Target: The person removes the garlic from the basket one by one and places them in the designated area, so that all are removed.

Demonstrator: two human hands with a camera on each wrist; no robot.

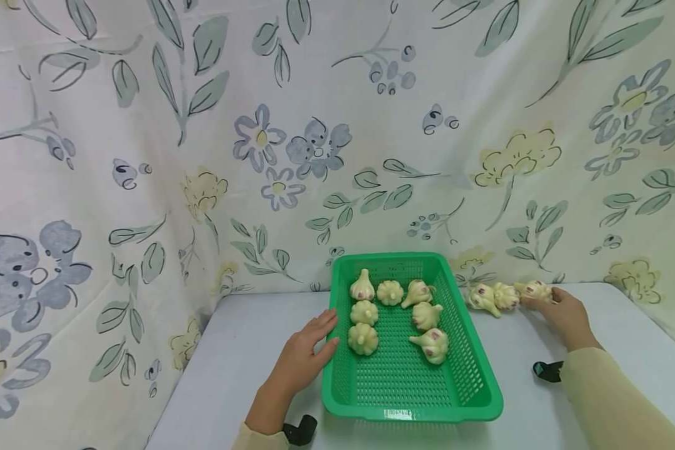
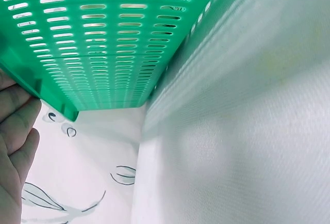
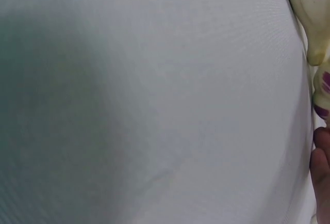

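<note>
A green plastic basket [image 1: 413, 414] stands on the table with several garlic bulbs [image 1: 362, 338] lying along its left, back and right sides. My left hand [image 1: 304, 353] rests against the basket's left rim, fingers extended; the left wrist view has these fingers [image 2: 18, 110] along the outside of the rim. To the right of the basket, three more bulbs sit in a row by the far table edge. My right hand [image 1: 565, 314] holds the rightmost garlic bulb [image 1: 534, 291] between thumb and fingers. At the right wrist view's edge, only a few fingertips [image 3: 319, 164] show near purple-marked bulbs [image 3: 313, 17].
The table [image 1: 247, 350] has a white cover. A white curtain [image 1: 337, 206] with printed flowers and leaves hangs close behind it and along the left side. Black wrist straps [image 1: 300, 431] sit at both sleeve cuffs.
</note>
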